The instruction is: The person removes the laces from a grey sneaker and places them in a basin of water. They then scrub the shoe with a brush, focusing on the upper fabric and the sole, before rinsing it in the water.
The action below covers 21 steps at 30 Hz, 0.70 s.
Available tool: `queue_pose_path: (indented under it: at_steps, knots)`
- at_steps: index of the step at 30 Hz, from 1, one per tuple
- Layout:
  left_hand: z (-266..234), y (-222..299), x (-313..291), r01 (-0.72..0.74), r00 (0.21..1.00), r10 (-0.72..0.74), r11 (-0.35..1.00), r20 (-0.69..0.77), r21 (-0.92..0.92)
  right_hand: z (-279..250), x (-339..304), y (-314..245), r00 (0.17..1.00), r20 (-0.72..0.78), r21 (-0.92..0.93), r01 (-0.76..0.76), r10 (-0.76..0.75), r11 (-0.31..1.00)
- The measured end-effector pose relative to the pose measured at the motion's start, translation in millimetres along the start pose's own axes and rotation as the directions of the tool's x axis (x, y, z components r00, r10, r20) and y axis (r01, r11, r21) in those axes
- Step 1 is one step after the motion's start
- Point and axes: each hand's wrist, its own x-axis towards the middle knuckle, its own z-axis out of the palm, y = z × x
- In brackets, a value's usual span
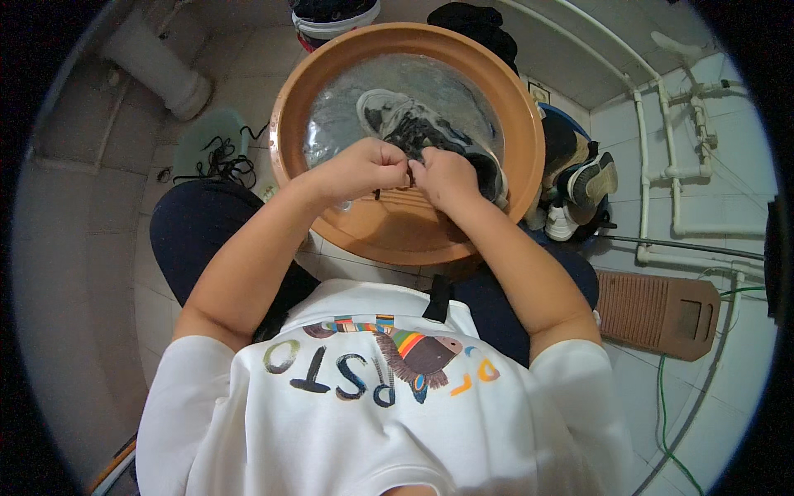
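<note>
A dark sneaker [422, 131] with a pale toe lies in the orange-brown plastic basin [284, 124], which holds cloudy water. Both my hands meet over the near side of the sneaker, fingertips almost touching. My left hand [374, 169] is closed in a pinch, and a short dark end, which looks like a shoelace [378, 195], sticks out below it. My right hand [447, 175] is also closed, thumb against the fingers. What lies between its fingertips is too small to make out. The basin's ridged near side [405, 219] slopes toward me.
Black laces [223, 161] lie in a pale green bowl [236, 124] at left. More shoes [583, 190] are piled right of the basin. A brown washboard [657, 314] lies on the tiled floor. Pipes [674, 165] run along the right wall. Dark items [475, 25] sit behind the basin.
</note>
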Motion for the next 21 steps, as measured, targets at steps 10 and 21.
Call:
queue_pose_path:
  at_steps: [10,21]
  knots:
    - [-4,-3,13,0.194,0.833,0.153,0.820,-0.532,0.539,4,-16,-10,0.997,-0.019,-0.001,0.080,-0.080,0.997]
    - [0,-13,31,0.292,0.802,0.001,0.872,-0.597,0.393,-4,-31,-26,0.979,0.073,-0.120,0.197,-0.189,0.973]
